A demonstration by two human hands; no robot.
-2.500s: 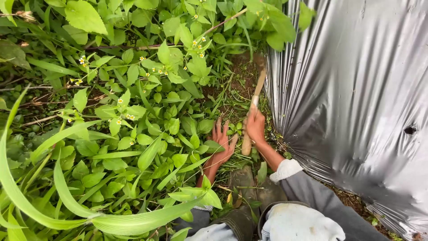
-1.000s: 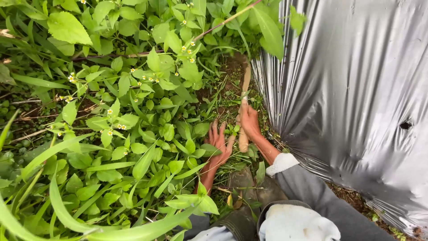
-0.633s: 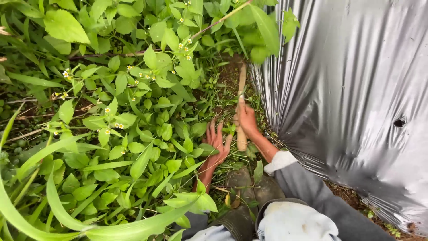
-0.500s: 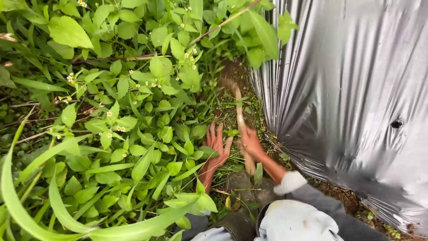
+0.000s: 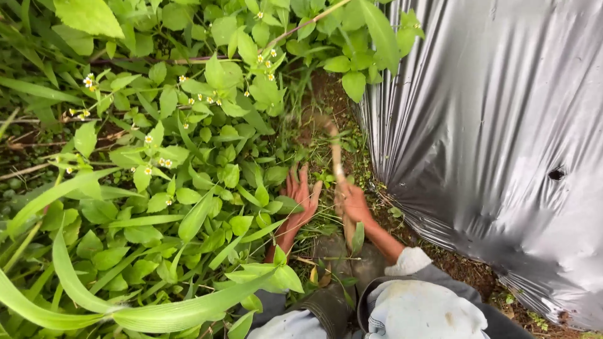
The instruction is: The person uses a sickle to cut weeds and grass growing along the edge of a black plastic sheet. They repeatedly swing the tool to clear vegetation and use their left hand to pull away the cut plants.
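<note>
the right hand (image 5: 355,204) is wrapped tight around a wooden-handled tool (image 5: 339,169), whose blurred head points to 12 o'clock. at its 9 o'clock the left hand (image 5: 300,199), fingers splayed wide, presses back leafy weeds (image 5: 207,157). grey plastic sheet (image 5: 490,125) at 3 o'clock.

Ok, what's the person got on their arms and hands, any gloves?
No gloves: both hands are bare. The right hand comes out of a grey sleeve with a white cuff at the wrist. The left hand and its forearm are bare; leaves hide the arm higher up, so its sleeve cannot be made out.
</note>
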